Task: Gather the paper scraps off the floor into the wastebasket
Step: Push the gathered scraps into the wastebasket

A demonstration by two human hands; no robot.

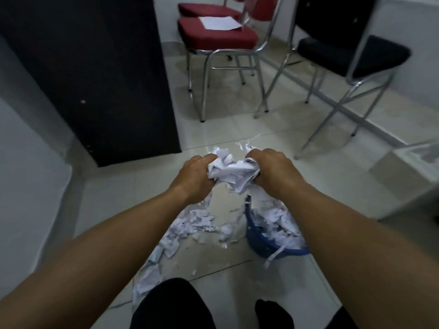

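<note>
Paper scraps (231, 173) sit bunched between your left hand (194, 176) and right hand (273, 170), both closed on the wad, above the floor (237, 129); more scraps (187, 226) lie below. Your blue wastebasket (261, 243), just beside them, holds some already.

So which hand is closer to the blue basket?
Right. The right hand holds its side of the paper wad just above the basket; the left hand is further left, over the floor scraps.

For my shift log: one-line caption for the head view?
Both hands, left and right, clutch a paper wad above floor scraps beside the blue wastebasket.
</note>
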